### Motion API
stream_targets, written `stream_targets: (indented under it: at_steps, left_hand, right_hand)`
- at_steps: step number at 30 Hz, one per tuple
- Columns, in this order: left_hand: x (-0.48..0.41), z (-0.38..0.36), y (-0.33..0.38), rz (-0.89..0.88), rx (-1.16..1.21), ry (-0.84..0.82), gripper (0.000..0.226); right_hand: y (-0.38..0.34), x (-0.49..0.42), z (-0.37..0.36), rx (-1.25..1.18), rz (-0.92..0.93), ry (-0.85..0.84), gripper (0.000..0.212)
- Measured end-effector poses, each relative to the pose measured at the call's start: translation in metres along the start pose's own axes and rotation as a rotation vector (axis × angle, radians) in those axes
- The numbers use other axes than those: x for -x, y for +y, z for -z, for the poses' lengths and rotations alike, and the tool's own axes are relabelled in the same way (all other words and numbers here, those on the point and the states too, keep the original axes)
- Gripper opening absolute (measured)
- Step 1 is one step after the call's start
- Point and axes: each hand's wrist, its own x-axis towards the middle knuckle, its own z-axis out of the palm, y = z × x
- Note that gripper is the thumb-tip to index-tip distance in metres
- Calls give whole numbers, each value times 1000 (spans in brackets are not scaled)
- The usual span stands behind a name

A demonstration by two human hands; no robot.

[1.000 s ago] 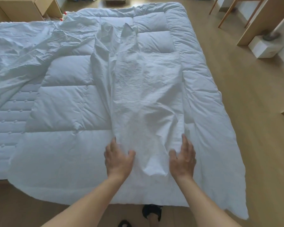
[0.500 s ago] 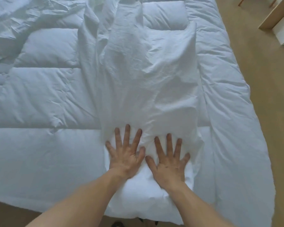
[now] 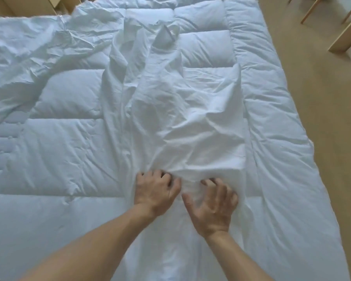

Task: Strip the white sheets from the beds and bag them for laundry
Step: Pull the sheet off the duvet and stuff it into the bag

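Note:
A long, folded white sheet (image 3: 190, 118) lies lengthwise down the middle of a puffy quilted duvet (image 3: 69, 155) on the bed. My left hand (image 3: 155, 190) and my right hand (image 3: 212, 203) rest side by side at the sheet's near end. The fingers of both are curled and dig into the cloth, bunching it into a ridge just beyond the knuckles. A second crumpled white sheet (image 3: 28, 49) is spread over the bed's far left part.
Tan floor (image 3: 322, 118) runs along the bed's right side. Wooden chair legs (image 3: 312, 11) and a light wooden piece of furniture (image 3: 346, 35) stand at the top right. A wooden cabinet (image 3: 39, 5) sits beyond the bed at the top left.
One second ago my hands were apart at the sheet's edges. Half a second ago they lay flat, fingers spread. Now the fingers have curled and gathered the cloth.

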Motion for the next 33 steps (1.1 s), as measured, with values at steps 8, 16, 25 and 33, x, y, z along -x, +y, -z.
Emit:
stream_targets:
  at_steps: [8, 16, 25, 33]
  left_hand:
    - [-117, 10, -38, 383, 183, -162, 92]
    - [-183, -13, -92, 757, 399, -88, 118]
    - [-226, -9, -90, 950, 876, 53, 136]
    - [-230, 41, -60, 883, 1266, 123, 51]
  right_hand:
    - [-9, -166, -35, 103, -62, -396, 127]
    - [14, -234, -67, 170, -492, -470, 167]
    - [4, -264, -81, -264, -705, -357, 165]
    - [-54, -258, -56, -962, -642, -444, 58]
